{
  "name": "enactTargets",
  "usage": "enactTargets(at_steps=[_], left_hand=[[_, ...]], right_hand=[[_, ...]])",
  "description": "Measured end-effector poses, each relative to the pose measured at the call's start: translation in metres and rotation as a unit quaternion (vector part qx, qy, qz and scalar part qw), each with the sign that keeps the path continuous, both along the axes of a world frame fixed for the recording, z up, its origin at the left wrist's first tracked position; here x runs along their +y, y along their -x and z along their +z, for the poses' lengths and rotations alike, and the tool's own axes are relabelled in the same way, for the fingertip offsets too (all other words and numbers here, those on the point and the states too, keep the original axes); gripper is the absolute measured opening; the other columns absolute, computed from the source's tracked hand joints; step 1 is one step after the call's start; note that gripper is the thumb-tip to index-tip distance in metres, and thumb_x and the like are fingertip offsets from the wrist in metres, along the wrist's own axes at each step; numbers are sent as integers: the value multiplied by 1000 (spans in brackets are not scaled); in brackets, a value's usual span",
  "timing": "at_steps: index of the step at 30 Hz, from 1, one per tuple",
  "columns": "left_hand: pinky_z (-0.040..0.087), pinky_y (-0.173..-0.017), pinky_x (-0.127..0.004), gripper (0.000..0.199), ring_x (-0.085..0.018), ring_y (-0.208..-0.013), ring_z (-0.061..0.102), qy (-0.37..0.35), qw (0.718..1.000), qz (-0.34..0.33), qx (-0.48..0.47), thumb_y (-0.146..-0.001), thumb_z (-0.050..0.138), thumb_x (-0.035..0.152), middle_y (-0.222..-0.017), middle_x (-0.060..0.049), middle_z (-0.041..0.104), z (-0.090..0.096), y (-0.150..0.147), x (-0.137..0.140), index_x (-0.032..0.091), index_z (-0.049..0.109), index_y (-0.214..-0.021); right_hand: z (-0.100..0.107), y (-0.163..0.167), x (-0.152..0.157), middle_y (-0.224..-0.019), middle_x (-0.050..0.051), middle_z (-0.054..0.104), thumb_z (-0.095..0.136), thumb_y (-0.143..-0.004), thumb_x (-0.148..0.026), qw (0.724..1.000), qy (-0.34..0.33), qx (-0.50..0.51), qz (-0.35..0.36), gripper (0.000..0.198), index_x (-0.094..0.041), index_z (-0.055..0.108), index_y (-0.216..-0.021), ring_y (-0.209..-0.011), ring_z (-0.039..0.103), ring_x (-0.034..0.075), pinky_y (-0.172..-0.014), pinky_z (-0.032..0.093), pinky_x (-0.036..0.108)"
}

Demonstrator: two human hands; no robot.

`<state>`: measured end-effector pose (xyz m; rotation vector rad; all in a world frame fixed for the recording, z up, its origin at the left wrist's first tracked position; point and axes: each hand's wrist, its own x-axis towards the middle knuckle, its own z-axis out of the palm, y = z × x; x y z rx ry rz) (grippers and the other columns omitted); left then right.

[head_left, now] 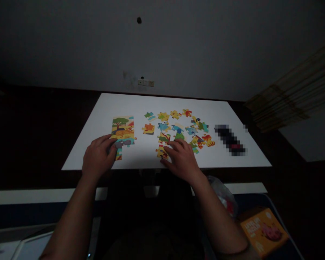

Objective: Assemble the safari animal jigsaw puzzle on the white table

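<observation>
The left hand point(99, 156) lies palm down, its bent fingers on the left edge of a partly joined rectangle of colourful jigsaw pieces point(123, 130), showing a green tree, a spotted animal and a grey one in water; whether it grips that edge cannot be told. The right hand point(182, 157) reaches thumb and fingers to a yellow jigsaw piece with a dark-and-red figure point(161, 152) near the table's front edge; whether it pinches the piece or only touches it is unclear.

The step in hand looks like choosing or turning a piece to extend the joined part, whose lower right corner is open. The next move would call for a firm pinch, a matching of tabs and colours, and the left hand bracing the joined part.

Beyond the right hand, loose multicoloured pieces point(164, 126) spread over the white rectangular table point(88, 135), an orange animal piece point(148, 129) nearest the joined part. Farther right lies a dark, pixelated object point(230, 141). Below the table, at lower right, sit a clear plastic bag point(223, 193) and an orange printed box point(262, 231).
</observation>
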<state>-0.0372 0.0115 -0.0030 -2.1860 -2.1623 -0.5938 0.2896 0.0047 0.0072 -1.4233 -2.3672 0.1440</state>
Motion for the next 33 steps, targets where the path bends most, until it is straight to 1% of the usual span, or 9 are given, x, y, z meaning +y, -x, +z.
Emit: enactTargets(at_steps=[3, 10, 16, 21, 25, 27, 30, 32, 33], left_hand=[[41, -103, -45, 37, -27, -124, 49, 0, 1000, -3, -2, -91, 43, 37, -135, -5, 56, 1, 0, 0, 23, 64, -119], [41, -104, -45, 37, -26, -123, 50, -6, 1000, -5, -8, -90, 43, 36, -134, -4, 57, -1, 1, 0, 23, 64, -118], [41, -105, -45, 37, -26, -124, 49, -5, 1000, -7, -5, -90, 43, 36, -134, -5, 57, 0, 1, -1, 23, 64, -118], [40, -106, -43, 37, -26, -125, 49, -9, 1000, -11, -5, -90, 42, 36, -134, -5, 57, 3, -1, -2, 22, 64, -118], [40, -105, -44, 38, -27, -124, 49, -3, 1000, -8, -8, -90, 42, 37, -135, -6, 56, 4, -2, -3, 22, 64, -118], [39, -105, -45, 39, -27, -124, 49, 3, 1000, -3, -6, -90, 42, 36, -135, -6, 56, 4, -1, -3, 22, 64, -119], [39, -105, -45, 38, -27, -125, 48, 11, 1000, 0, 2, -90, 42, 35, -135, -6, 56, 5, 0, -4, 22, 64, -120], [37, -107, -45, 39, -27, -127, 47, 14, 1000, -9, 8, -90, 43, 34, -138, -6, 54, 6, 0, -4, 23, 62, -122], [36, -108, -45, 40, -26, -129, 46, 16, 1000, -19, 12, -90, 44, 33, -141, -5, 52, 7, 1, -5, 24, 60, -125]], right_hand=[[-2, 1, -3, -130, 5, 57, 62, -85, -49, 1000, 2, 3, 5, 41, -32, 62, -122, -125, 40, 33, -102, 35, 52], [-10, 16, -5, -129, -2, 59, 56, -91, -43, 1000, 10, 4, 17, 27, -38, 65, -116, -117, 47, 27, -97, 37, 47], [-11, 30, -5, -130, -3, 60, 58, -91, -39, 999, 21, 16, 24, 25, -36, 64, -115, -119, 47, 26, -98, 36, 46], [-9, 42, -6, -133, -4, 58, 56, -92, -34, 998, 34, 19, 44, 24, -36, 62, -115, -118, 47, 25, -97, 37, 46], [-10, 52, -5, -131, -1, 57, 56, -90, -32, 997, 45, 31, 46, 23, -34, 62, -112, -117, 48, 27, -94, 39, 47], [-9, 55, -3, -129, 2, 58, 57, -89, -31, 997, 53, 38, 44, 26, -33, 61, -114, -116, 49, 28, -93, 40, 47], [-6, 59, 0, -129, 6, 57, 62, -84, -31, 996, 56, 43, 52, 40, -32, 56, -124, -117, 47, 30, -94, 40, 50], [-2, 62, 1, -131, 5, 56, 64, -82, -31, 996, 53, 45, 60, 46, -33, 54, -127, -119, 45, 31, -95, 39, 52], [0, 64, 2, -130, 4, 57, 64, -83, -30, 995, 53, 46, 66, 46, -33, 54, -127, -119, 45, 31, -96, 38, 52]])
